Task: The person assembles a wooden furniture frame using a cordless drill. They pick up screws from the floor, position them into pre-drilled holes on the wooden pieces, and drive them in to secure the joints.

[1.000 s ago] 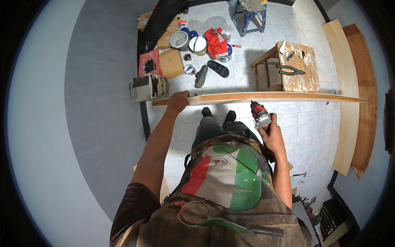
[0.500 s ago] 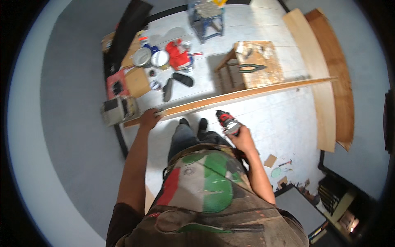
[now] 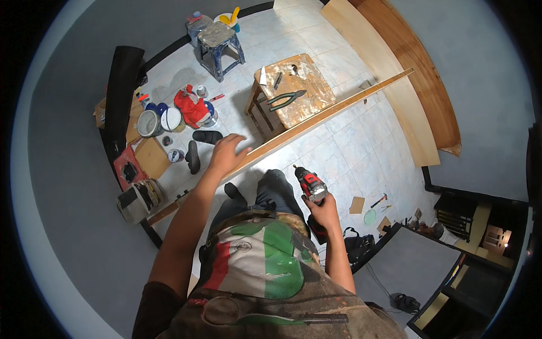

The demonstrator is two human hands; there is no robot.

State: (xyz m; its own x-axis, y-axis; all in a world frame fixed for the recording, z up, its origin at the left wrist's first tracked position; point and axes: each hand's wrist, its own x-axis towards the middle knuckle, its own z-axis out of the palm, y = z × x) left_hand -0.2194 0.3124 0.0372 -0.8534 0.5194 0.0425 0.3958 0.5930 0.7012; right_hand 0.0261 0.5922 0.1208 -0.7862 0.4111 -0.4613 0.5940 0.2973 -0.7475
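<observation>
My right hand (image 3: 324, 213) is wrapped round the grip of a red and black cordless drill (image 3: 310, 184), its bit pointing away from me. With fingers apart, my left hand (image 3: 227, 156) is at the long wooden board (image 3: 316, 123); whether it touches the wood I cannot tell. The board runs slantwise in front of me, from the lower left up to the far right. It passes along the near edge of a paint-spattered wooden stool (image 3: 309, 73). Pliers (image 3: 287, 100) with dark handles lie on that stool, beside a few small tools.
Paint cans (image 3: 149, 123), a red cloth (image 3: 191, 106) and black sandals (image 3: 193, 157) are on the tiled floor at left. A blue stool (image 3: 217, 59) stands farther back. Wide planks (image 3: 395, 79) lie along the right wall. A grey-topped table (image 3: 406, 265) and a hammer (image 3: 379, 200) are at lower right.
My left hand has left the board's left end and moved right along it, its fingers now apart. The drill stays in my right hand. The whole view has turned.
</observation>
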